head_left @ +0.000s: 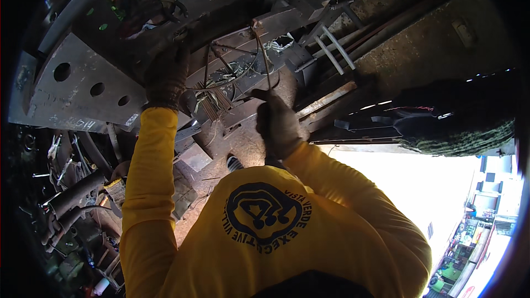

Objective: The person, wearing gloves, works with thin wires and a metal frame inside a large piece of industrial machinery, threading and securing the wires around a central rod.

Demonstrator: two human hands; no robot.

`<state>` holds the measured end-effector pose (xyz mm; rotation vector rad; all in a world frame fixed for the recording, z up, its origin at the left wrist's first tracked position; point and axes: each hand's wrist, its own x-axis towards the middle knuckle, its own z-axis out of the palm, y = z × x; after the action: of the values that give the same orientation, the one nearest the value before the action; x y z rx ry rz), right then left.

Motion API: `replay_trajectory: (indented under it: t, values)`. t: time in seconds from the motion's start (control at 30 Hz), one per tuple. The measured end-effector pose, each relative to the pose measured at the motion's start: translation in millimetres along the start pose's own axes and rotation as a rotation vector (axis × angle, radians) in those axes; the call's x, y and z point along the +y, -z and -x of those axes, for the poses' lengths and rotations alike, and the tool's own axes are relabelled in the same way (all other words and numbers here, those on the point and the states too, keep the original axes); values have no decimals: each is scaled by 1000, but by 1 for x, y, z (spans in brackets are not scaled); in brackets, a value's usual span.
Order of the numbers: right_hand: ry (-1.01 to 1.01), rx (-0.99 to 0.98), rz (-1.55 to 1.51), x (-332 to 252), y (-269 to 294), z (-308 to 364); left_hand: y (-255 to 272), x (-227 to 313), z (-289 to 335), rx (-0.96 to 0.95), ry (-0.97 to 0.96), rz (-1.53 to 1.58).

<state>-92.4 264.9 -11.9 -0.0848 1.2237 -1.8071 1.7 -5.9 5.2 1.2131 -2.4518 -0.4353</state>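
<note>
While the left hand is up beside a big grey steel plate with three round holes, the right hand sits lower and nearer the middle, fingers curled into a fist; a thin bent rod runs up from just above it (way too dark to tell if the fist actually has hold of it, sorry); the left fingers are lost in shadow, so I can't tell if they're spread or pinching anything; both hands look gloved, with yellow sleeves behind them. Between the hands there's a frame of thin rods, right near the bent one; a bundle of brown rods is just below; a silver ladder-shaped piece is over to the right; pipes and scrap clutter the lower left.
</note>
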Motion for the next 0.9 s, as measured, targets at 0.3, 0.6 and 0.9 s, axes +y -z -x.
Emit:
replay_trajectory:
  t: [0.3, 0.6, 0.9]
  values:
    - [101, -141, 444, -10, 2, 3, -6, -14, 3, 28, -92, -11]
    - [51, -256, 792, -76, 34, -23, -12, -32, -5, 268, -451, -320]
    - [30, -141, 450, -41, 10, -21, -7, -22, 5, 192, -528, -596]
